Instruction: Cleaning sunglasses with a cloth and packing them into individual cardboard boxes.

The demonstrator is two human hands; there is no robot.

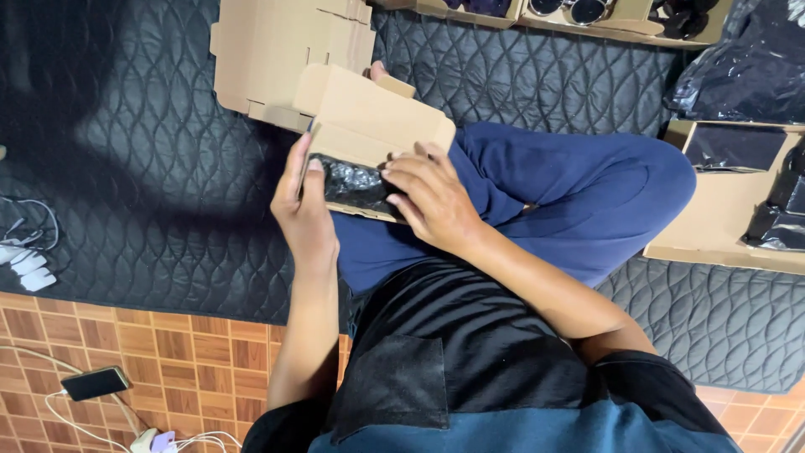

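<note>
Left hand (303, 210) wrapped around the left end of a small open cardboard box (373, 134), fingers curled up its side wall, thumb laid along the near edge; closed on the box, not slack. Held above the lap, over the blue trouser leg (579, 201), lid flap standing up and tilted away toward a stack of flat box blanks (277, 50) on the black quilted mat (142, 168). Inside the box, a black item in glossy crinkled plastic wrap (352, 183), filling the tray between the two hands. Right hand (432, 201) spread over the right end of the box, fingers bent down onto the wrapped item and the front wall, pressing rather than pinching (whether anything was gripped beneath the palm could not be told).

Judged from thin corrugated walls and small size: light, fairly stiff along the folds, soft and easily crushed on the open flap. Best held by the two short end walls or from beneath the base, as seen, never by the lid. Wrap looked slick, so likely to slide against fingers; better taken around the body of the item than by loose film. Fragility of the contents not readable.

Further right, an open carton (721, 226) with more dark wrapped packets, resting on the mat. Far left, white chargers (25, 268) and a phone (95, 382) on the tiled floor (168, 361).
</note>
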